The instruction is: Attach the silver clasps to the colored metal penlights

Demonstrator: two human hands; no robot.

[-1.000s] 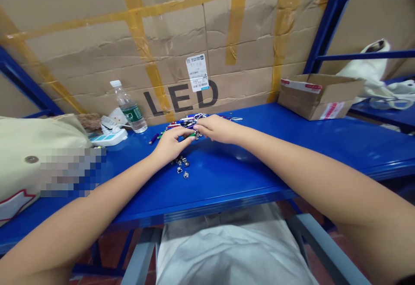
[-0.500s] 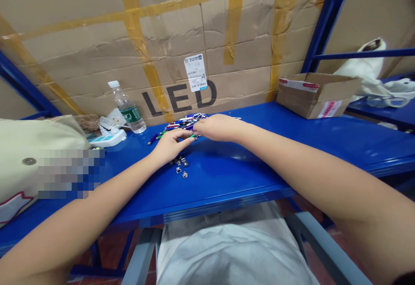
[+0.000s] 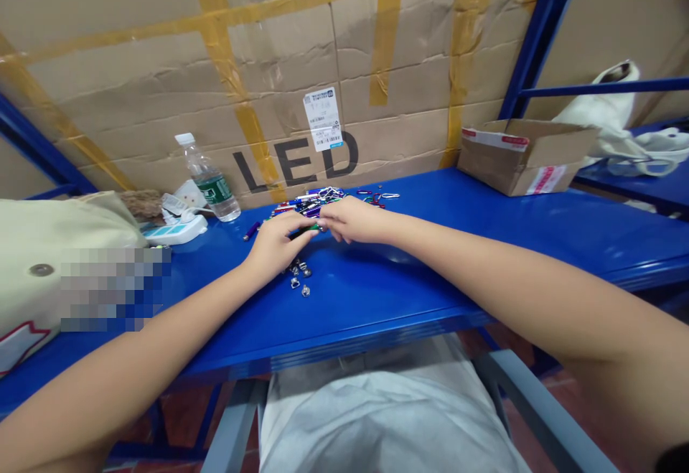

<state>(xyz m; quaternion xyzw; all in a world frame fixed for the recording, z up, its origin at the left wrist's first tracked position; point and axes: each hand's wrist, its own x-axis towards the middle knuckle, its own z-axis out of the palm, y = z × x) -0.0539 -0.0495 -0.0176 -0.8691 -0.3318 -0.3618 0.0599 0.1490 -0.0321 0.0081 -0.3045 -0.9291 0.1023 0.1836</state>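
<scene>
My left hand is closed on a small green tube above the blue table. At the tube's right end, the fingers of my right hand are pinched together; a tiny shiny part shows at their tips, too small to name. Behind both hands lies a pile of coloured tubes and metal clips. Several small silver metal pieces rest on the table below my left hand, some of them hidden by it.
A water bottle, a white power strip and a pale bag stand on the left. An open cardboard box is at the back right, before a large taped carton.
My right hand has shifted slightly down and its fingers have curled at the tube's end. More clips show behind it. My left hand still holds the green tube.
</scene>
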